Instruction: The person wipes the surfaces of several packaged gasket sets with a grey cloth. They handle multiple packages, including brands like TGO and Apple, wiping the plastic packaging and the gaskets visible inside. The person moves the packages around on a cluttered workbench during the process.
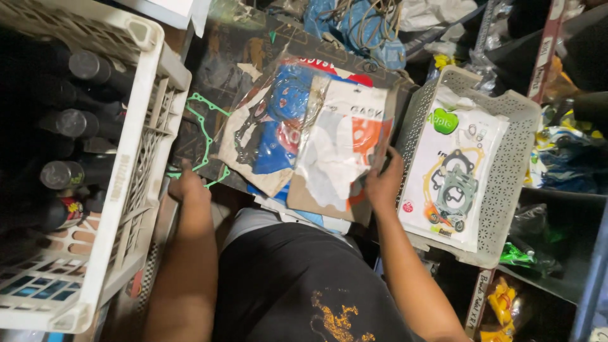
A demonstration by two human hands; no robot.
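hands: right (pixel 382 183) gripping gasket packet (pixel 339 158) | left (pixel 185 187) unclear | dim cluttered stockroom, crates

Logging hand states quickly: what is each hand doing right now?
Left hand: closed on the green gasket.
Right hand: closed on the edge of the orange-and-white gasket packet.

Bare forearms, black shirt, gold print
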